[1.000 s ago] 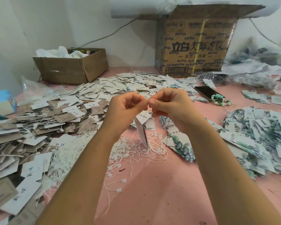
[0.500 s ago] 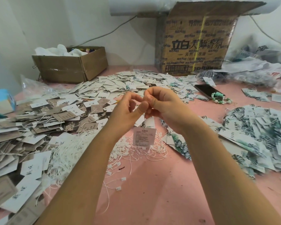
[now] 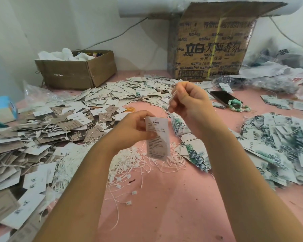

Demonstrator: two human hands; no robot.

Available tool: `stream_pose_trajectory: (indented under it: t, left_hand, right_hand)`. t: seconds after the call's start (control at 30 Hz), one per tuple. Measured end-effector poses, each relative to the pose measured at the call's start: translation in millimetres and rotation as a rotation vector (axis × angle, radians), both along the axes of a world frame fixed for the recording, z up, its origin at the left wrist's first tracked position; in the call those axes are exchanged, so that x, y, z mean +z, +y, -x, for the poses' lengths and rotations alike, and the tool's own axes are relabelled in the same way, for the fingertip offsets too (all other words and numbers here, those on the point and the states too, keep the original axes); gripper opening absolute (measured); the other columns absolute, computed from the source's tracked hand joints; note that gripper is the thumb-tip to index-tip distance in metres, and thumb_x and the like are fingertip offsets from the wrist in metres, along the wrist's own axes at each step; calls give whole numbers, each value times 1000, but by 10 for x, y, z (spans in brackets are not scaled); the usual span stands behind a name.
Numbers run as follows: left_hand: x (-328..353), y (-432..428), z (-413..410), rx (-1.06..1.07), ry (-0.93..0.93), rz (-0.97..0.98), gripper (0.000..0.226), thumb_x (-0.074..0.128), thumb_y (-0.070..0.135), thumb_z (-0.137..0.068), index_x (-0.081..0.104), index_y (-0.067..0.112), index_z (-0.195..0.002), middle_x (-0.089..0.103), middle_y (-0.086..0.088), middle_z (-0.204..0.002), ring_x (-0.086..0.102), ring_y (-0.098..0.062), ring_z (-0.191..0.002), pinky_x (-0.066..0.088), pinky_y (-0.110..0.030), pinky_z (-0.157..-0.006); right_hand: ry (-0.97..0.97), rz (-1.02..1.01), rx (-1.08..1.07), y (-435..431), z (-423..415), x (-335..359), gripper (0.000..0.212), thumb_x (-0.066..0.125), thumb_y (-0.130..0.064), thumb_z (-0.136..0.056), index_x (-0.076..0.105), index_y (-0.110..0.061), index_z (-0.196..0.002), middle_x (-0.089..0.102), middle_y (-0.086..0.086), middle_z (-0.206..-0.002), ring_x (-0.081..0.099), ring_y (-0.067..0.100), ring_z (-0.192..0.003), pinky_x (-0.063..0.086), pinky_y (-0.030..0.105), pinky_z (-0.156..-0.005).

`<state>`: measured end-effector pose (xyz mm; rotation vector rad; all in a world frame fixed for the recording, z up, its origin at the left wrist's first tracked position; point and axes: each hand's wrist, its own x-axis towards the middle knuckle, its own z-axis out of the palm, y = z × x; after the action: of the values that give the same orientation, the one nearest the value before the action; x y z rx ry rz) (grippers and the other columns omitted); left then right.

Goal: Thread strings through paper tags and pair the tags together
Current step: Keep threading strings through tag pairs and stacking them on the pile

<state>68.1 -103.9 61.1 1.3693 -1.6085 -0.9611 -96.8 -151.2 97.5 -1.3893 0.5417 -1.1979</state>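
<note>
My left hand (image 3: 133,128) pinches a white printed paper tag (image 3: 158,138) by its left edge, holding it upright above the table. A thin white string (image 3: 171,102) runs from the tag's top up to my right hand (image 3: 187,103), which pinches it, raised above and right of the tag. Under the hands lies a tangle of loose white strings (image 3: 129,163) on the pink table (image 3: 164,206). Leaf-printed tags (image 3: 194,152) lie just right of the held tag.
Brown and white tags (image 3: 42,137) are heaped at the left, white tags (image 3: 129,91) at the back, leaf-printed tags (image 3: 287,145) at the right. A small open box (image 3: 77,72), a large carton (image 3: 212,46), a phone (image 3: 222,97) and a bead bracelet (image 3: 238,106) sit behind.
My hands, pinched together at the tag's top before, have parted. The right hand rose up and right, drawing the string out; the left dropped to grip the tag's edge.
</note>
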Motion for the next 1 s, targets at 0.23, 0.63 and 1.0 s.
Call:
stream_pose_trajectory:
  t: [0.23,0.63,1.0]
  left_hand:
    - [145,109,29,-159,208,181,50,60,-21,-73,67,27,-60,63,8,-91,60,-9,-83,49,-19,-56]
    - [131,22,70,110,328,96,19,45,7,-96,59,19,-90,66,3,-70,64,-13,-58,48,-22,-55]
    - [56,-15,117,135,246,93,53,74,-9,-69,57,28,-103,73,-6,-92,68,-21,-80,58,-35,-68]
  right_hand:
    - [307,-67,47,-15,49,-83,20,45,-10,-95,54,-10,-77,59,2,-72,57,11,-66,49,23,-65]
    - [634,195,-56,26,-70,-112,20,51,-11,-94,51,-18,-74,50,-11,-41,36,-2,-33,29,13,-40]
    - [694,33,-132,-42,-24,-129,18,49,-21,-96,52,-17,-78,56,0,-73,52,13,-61,43,23,-52]
